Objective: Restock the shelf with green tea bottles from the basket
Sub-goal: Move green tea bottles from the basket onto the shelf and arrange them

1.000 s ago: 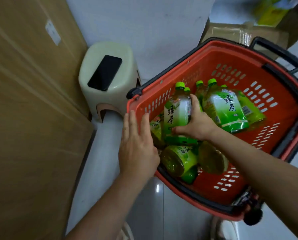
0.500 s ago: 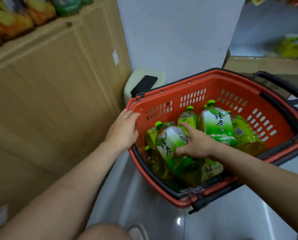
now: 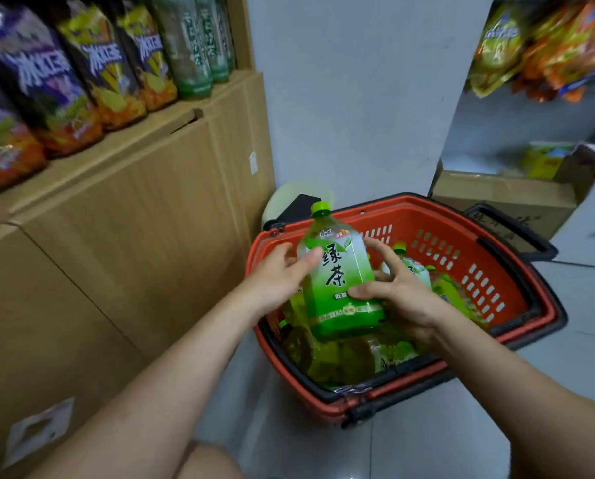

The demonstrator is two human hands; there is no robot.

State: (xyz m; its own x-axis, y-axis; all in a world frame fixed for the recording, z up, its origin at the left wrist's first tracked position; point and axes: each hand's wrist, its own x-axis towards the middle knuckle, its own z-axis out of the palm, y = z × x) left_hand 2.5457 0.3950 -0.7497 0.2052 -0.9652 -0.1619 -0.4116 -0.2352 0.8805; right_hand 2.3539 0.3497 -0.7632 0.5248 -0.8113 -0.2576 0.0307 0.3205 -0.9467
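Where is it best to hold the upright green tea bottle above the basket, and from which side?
Take the green tea bottle at its labelled middle, one hand from each side, as the left hand and right hand do. It stands upright; its flat sides give broad contact, while the shoulder above slopes in.

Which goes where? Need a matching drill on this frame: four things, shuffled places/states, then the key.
Things
1. held green tea bottle
2. basket
3. iced tea bottles
4. snack bags

Places/states
a. lined up on top of the cardboard boxes, left
b. upright, gripped by left hand and right hand
c. upper right, past the white pillar
d. on the floor, more bottles lying inside

Pairs: 1-b, 2-d, 3-a, 4-c
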